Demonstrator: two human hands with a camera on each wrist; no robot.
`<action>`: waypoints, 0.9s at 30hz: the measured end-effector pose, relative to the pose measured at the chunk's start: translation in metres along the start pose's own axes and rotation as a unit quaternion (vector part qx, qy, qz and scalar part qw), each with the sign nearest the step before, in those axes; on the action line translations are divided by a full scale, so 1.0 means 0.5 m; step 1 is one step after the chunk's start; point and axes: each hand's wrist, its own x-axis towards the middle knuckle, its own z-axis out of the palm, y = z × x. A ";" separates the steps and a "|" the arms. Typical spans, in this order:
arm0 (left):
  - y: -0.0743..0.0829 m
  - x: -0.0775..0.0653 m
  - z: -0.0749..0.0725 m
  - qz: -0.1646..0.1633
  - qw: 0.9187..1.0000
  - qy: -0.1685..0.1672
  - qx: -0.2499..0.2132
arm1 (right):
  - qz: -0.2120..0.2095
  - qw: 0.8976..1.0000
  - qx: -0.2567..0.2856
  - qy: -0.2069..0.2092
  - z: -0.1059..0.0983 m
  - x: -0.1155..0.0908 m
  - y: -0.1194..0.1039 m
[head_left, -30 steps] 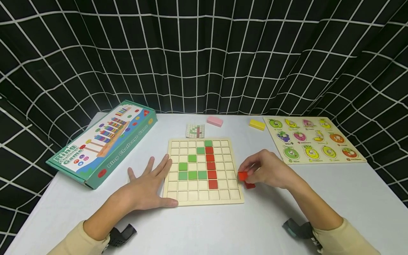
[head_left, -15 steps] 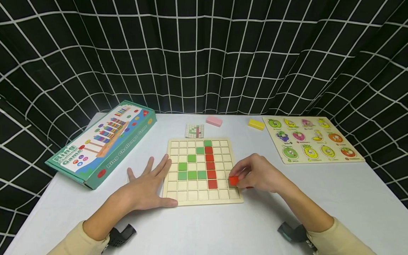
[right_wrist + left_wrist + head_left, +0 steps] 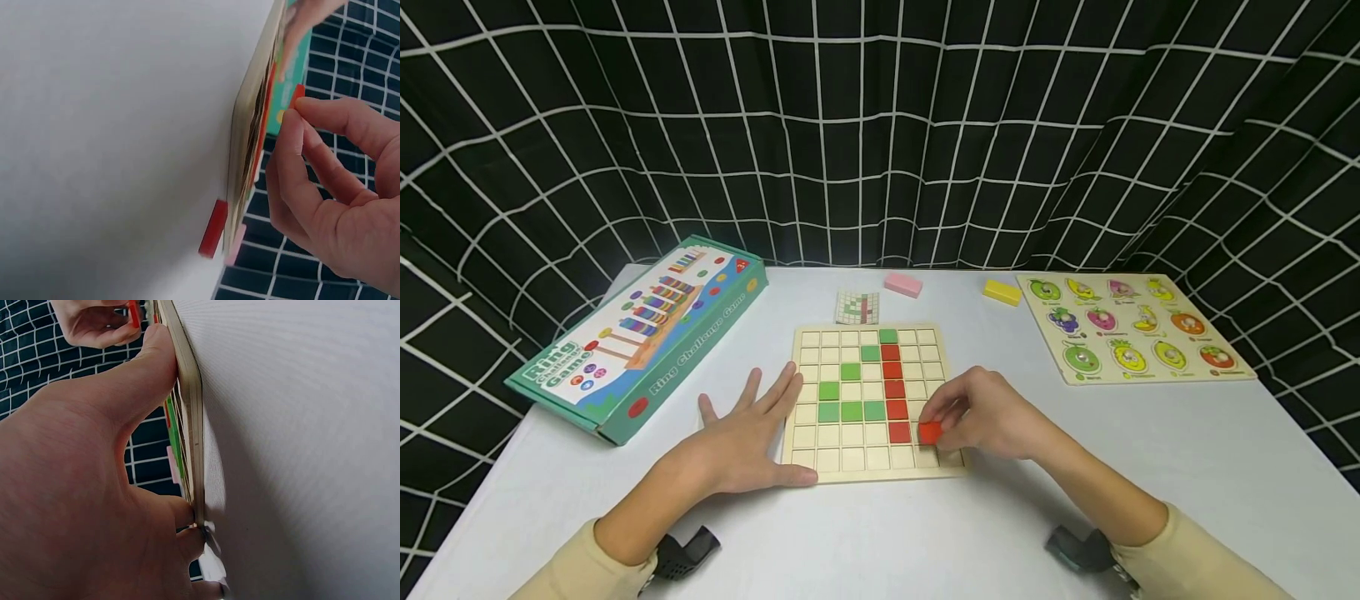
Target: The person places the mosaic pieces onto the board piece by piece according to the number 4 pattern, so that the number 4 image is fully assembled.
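A wooden grid board (image 3: 827,460) lies on the white table, with green tiles (image 3: 852,411) and a column of red tiles (image 3: 894,389) set in its squares. My left hand (image 3: 737,442) has its fingers spread, the fingertips and thumb resting at the board's left edge. Between thumb and fingers, my right hand (image 3: 988,417) pinches a red square tile (image 3: 930,432) over the lower right of the board, just right of the red column. The right wrist view shows the pinched tile (image 3: 297,95) tilted above the board's surface. There, a red block (image 3: 214,229) lies on the table beside the board.
Behind the board lie a small pattern card (image 3: 857,307), a pink block (image 3: 903,285) and a yellow block (image 3: 1002,292). A green game box (image 3: 640,333) stands at the left, and a fruit puzzle board (image 3: 1120,333) lies at the right. Black gridded cloth (image 3: 880,133) hangs behind.
My right hand has carried the red tile leftward, from beside the board's right edge to over its lower right squares. My left hand has stayed at the left edge.
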 end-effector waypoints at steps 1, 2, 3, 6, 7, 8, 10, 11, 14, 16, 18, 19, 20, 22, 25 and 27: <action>0.000 0.000 0.000 0.000 1.000 0.000 0.000 | -0.002 1.000 -0.003 -0.002 0.003 0.001 -0.002; 0.000 -0.001 0.000 0.001 1.000 0.000 0.000 | -0.005 1.000 -0.006 -0.004 0.005 0.002 -0.004; -0.001 -0.001 0.001 0.000 1.000 0.000 0.001 | -0.007 1.000 -0.009 -0.006 0.008 0.002 -0.007; -0.001 0.000 0.001 0.001 1.000 0.001 0.000 | -0.014 1.000 -0.019 -0.011 0.015 0.005 -0.014; -0.002 0.001 0.001 0.000 1.000 0.000 0.001 | -0.014 1.000 -0.022 -0.012 0.018 0.006 -0.016; -0.002 0.002 0.001 0.000 1.000 0.001 0.001 | -0.014 0.999 -0.025 -0.014 0.020 0.006 -0.018; -0.002 0.003 0.001 0.000 1.000 0.001 0.003 | -0.017 0.999 -0.029 -0.018 0.024 0.008 -0.022; -0.002 0.003 0.002 0.000 1.000 0.001 0.003 | -0.020 0.999 -0.030 -0.020 0.025 0.008 -0.024; -0.002 0.003 0.002 0.001 1.000 0.002 0.005 | -0.026 0.999 -0.033 -0.027 0.030 0.010 -0.029; -0.002 0.002 0.001 0.002 1.000 0.003 0.006 | -0.030 0.998 -0.036 -0.030 0.033 0.010 -0.032; -0.003 0.001 0.002 0.003 1.000 0.003 0.005 | -0.030 0.998 -0.037 -0.032 0.037 0.011 -0.035; -0.003 0.001 0.002 0.003 1.000 0.004 0.006 | -0.032 0.998 -0.037 -0.034 0.039 0.011 -0.037; -0.003 0.001 0.002 0.003 1.000 0.004 0.006 | -0.032 0.998 -0.039 -0.035 0.040 0.011 -0.039; -0.004 0.002 0.002 0.003 1.000 0.005 0.006 | -0.029 0.998 -0.041 -0.038 0.044 0.012 -0.043; -0.004 0.002 0.002 0.002 1.000 0.003 0.006 | -0.028 0.998 -0.046 -0.041 0.048 0.013 -0.047; -0.003 0.002 0.002 0.002 1.000 0.003 0.005 | -0.030 0.997 -0.051 -0.041 0.050 0.014 -0.049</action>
